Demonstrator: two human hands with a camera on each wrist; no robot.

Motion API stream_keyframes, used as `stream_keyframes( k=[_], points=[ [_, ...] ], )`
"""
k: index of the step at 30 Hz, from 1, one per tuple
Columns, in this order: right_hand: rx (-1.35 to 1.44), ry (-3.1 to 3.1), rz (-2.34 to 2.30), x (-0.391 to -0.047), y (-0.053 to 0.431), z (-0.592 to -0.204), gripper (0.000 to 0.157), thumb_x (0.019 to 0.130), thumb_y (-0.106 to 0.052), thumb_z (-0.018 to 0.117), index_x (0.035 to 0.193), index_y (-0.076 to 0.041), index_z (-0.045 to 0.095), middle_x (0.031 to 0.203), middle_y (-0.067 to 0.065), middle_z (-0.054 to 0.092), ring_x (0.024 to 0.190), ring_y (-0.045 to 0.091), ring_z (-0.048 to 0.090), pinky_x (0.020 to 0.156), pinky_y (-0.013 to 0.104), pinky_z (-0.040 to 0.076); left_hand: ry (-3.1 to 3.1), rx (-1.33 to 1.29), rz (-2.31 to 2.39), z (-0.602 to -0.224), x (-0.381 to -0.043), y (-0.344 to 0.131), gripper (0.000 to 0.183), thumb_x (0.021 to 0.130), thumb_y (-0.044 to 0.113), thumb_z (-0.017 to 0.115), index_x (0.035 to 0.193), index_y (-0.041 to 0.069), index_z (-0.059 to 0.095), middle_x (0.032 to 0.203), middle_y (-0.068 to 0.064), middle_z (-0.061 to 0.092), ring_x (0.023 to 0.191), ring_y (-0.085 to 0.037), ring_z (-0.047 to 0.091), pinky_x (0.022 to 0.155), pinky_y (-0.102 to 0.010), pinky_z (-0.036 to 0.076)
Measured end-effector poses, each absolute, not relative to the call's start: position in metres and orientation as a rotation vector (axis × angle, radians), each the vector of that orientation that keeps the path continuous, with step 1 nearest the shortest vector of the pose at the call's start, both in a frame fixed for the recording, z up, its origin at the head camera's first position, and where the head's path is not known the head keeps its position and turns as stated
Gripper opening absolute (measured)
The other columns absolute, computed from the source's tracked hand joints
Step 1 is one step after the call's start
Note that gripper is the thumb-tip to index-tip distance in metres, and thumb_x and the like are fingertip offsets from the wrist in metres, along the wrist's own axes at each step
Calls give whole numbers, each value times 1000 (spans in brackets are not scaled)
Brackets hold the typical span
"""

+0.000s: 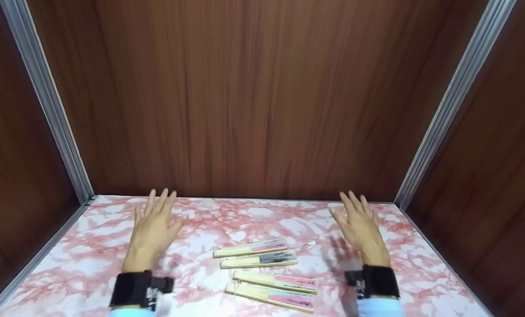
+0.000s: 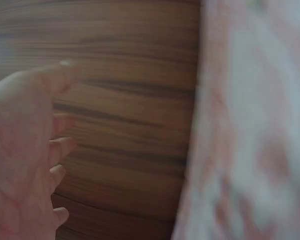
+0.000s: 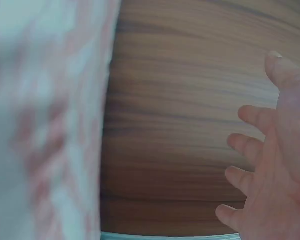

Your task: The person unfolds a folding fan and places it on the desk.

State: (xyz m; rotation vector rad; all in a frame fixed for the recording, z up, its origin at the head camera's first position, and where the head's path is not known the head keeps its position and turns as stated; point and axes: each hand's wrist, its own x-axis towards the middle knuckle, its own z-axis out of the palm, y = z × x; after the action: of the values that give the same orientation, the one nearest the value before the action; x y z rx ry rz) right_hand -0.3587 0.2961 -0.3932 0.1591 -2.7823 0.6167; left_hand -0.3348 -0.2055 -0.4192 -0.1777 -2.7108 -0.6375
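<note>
Several folded hand fans with pale ribs lie on the table between the two hands in the head view. The farthest fan [image 1: 250, 248] shows pink and green, and close in front of it is a fan with a dark grey part [image 1: 277, 257]. Nearer the person are a fan with a pink part [image 1: 275, 281] and a pink-and-green fan [image 1: 269, 298]. My left hand [image 1: 151, 233] is raised over the left side, fingers spread and holding nothing. To the right of the fans, my right hand [image 1: 360, 226] is likewise raised with spread fingers, its palm [image 3: 285, 190] bare in the right wrist view.
A red-and-white marbled surface [image 1: 90, 266] covers the table. Brown wood-grain panels [image 1: 249, 97] stand at the back and on both sides, joined by metal corner posts [image 1: 53, 105]. Each wrist wears a black strap with a small camera [image 1: 161, 284].
</note>
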Motion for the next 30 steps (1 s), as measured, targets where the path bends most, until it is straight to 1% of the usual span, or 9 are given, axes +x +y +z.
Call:
stream_keyframes(
  k=[4,9,11,14,19,22,24,27,30],
  points=[
    [263,-2720,685,-360,262,-385,68,113,-36,56,169,-6,34,177,28,26,166,55,18,138,71,12,-2598,-212,-777,-415,-345,-168,73,104,26,68,168,8,38,179,-22,28,168,-50,18,137,-73,11],
    [342,-2865,894,-364,216,-398,70,108,-31,64,169,-12,36,179,21,29,166,47,28,138,66,21,-2689,-396,-886,-437,-355,-116,65,99,16,75,159,7,52,170,-22,46,161,-47,38,136,-63,29],
    [339,-2955,913,-364,204,-406,72,107,-35,65,170,-17,35,179,16,30,165,43,32,137,66,24,-2737,-472,-859,-446,-355,-104,60,97,15,78,153,4,59,162,-23,56,155,-46,48,132,-62,37],
    [391,-3034,830,-366,192,-416,70,105,-36,68,167,-18,43,173,15,44,159,41,44,134,63,35,-2753,-548,-776,-454,-357,-95,50,92,11,82,139,0,70,146,-25,69,141,-46,61,123,-61,49],
    [585,-3067,691,-371,185,-432,57,102,-27,70,154,-6,58,147,19,69,140,39,64,123,60,50,-2755,-584,-699,-461,-357,-94,31,88,3,82,119,0,80,117,-20,81,115,-41,74,102,-58,61],
    [629,-3077,660,-374,184,-440,49,101,-22,70,146,-4,64,133,17,76,128,37,70,116,59,55,-2766,-611,-665,-464,-357,-94,16,85,0,81,100,1,82,93,-10,80,90,-29,74,82,-48,63],
    [617,-3083,652,-374,183,-443,44,101,-22,71,141,-4,68,129,16,77,124,36,71,114,59,56,-2768,-632,-664,-467,-358,-94,6,83,-3,79,85,3,78,78,-4,71,76,-21,64,67,-40,54],
    [607,-3091,614,-375,181,-447,38,100,-24,72,133,-5,72,127,14,79,123,35,73,112,57,58,-2781,-637,-688,-469,-357,-93,16,84,-2,80,74,6,71,71,0,60,72,-16,51,63,-33,41],
    [645,-3085,571,-375,179,-450,29,99,-21,73,122,-4,75,121,12,79,114,32,74,106,56,60,-2809,-612,-719,-469,-356,-91,12,87,0,83,79,5,76,76,-2,68,76,-17,59,67,-35,50]
  ],
)
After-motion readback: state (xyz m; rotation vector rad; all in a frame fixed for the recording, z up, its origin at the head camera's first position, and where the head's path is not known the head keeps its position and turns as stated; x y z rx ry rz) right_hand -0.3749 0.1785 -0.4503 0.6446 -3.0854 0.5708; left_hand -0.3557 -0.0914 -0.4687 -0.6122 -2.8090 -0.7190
